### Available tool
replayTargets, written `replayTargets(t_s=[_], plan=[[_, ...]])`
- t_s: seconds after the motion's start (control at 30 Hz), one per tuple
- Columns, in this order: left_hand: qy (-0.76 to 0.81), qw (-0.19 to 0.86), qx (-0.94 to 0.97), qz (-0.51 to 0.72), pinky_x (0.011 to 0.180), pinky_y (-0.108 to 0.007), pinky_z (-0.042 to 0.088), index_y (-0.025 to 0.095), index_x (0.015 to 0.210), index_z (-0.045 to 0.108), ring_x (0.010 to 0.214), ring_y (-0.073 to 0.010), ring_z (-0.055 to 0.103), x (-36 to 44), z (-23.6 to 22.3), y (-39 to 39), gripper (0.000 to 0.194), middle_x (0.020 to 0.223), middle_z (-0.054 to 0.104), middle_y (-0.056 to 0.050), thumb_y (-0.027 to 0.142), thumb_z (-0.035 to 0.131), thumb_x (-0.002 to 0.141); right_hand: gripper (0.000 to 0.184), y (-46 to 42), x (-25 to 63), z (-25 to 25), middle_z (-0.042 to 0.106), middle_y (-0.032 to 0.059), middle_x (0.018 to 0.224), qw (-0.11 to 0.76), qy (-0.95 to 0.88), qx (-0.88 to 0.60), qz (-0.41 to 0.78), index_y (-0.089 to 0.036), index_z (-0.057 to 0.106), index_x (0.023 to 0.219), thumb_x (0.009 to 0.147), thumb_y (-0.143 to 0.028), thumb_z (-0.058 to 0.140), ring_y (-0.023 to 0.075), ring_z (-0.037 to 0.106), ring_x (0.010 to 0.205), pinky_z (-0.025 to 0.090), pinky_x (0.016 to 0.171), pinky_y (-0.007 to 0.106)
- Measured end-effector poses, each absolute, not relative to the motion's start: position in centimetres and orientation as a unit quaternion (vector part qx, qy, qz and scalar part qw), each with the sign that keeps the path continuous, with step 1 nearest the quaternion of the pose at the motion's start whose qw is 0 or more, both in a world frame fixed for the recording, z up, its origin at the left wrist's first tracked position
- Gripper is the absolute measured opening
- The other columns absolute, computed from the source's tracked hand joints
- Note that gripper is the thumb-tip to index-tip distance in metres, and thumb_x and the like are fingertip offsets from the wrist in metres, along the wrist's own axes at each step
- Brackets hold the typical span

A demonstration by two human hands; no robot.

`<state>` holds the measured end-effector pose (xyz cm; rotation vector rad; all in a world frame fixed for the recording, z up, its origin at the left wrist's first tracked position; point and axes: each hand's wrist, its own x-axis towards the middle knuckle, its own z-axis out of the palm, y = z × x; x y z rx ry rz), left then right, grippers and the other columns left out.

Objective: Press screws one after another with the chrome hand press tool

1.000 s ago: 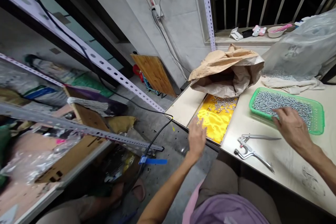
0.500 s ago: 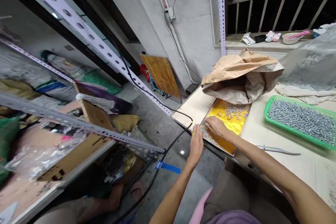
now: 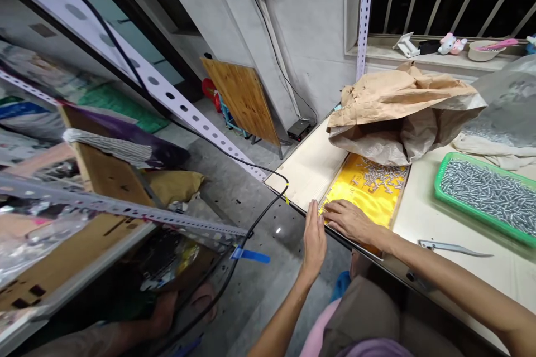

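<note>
My left hand [image 3: 315,242] is held on edge at the front rim of the table, beside the left corner of a shiny yellow sheet [image 3: 347,184]. Its fingers are straight and close together, with nothing visible in them. Palm down, my right hand [image 3: 352,223] lies over the near left part of that sheet, fingers stretched toward my left hand. Whatever is under the right palm is hidden. A loose heap of small silver screws [image 3: 383,174] rests on the far part of the sheet.
A green tray [image 3: 439,189] full of similar screws stands to the right. Behind the sheet sits a crumpled brown paper bag [image 3: 402,100]. Grey-handled tweezers or a blade [image 3: 456,248] lie near the table's front. A black cable [image 3: 268,206] hangs left; another person's leg [image 3: 161,312] shows below.
My right hand has come nearer to me, to the table's front edge. Screws that lay at the sheet's near end are no longer visible. The head view has shifted left and down.
</note>
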<state>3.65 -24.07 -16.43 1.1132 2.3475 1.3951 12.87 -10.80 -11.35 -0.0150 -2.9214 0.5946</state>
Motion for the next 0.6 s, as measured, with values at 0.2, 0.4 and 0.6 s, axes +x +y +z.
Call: replayTargets(t_s=[0.2, 0.4, 0.6], plan=[[0.791, 0.064, 0.395, 0.462, 0.117, -0.037, 0.029, 0.023, 0.147, 0.031, 0.140, -0.0170, 0.031, 3.7, -16.6, -24.2, 0.049, 0.149, 0.039, -0.008, 0.036, 0.024, 0.100, 0.029, -9.2, 18.2, -11.2, 0.062, 0.0090, 0.123, 0.075, -0.970, -0.018, 0.232, -0.025, 0.066, 0.114, 0.094, -0.029, 0.045, 0.0211, 0.050, 0.121, 0.042, 0.101, 0.041], [0.792, 0.047, 0.402, 0.457, 0.117, -0.034, 0.027, 0.025, 0.146, 0.032, 0.140, -0.0159, 0.032, 3.7, -16.7, -24.4, 0.049, 0.149, 0.039, -0.006, 0.036, 0.025, 0.100, 0.033, -6.6, 21.0, -9.7, 0.066, 0.0110, 0.112, 0.129, -0.942, -0.171, 0.258, -0.021, 0.066, 0.110, 0.097, -0.025, 0.036, 0.0201, 0.060, 0.105, 0.050, 0.088, 0.038], [0.801, 0.049, 0.412, 0.431, 0.118, -0.040, 0.025, 0.022, 0.145, 0.034, 0.141, -0.0200, 0.030, 3.4, -15.9, -24.7, 0.049, 0.150, 0.038, -0.009, 0.035, 0.027, 0.099, 0.032, -5.8, 20.2, -9.4, 0.067, 0.0078, 0.093, 0.058, -0.946, -0.166, 0.272, -0.019, 0.067, 0.103, 0.094, -0.014, 0.038, 0.0178, 0.061, 0.089, 0.050, 0.078, 0.031]])
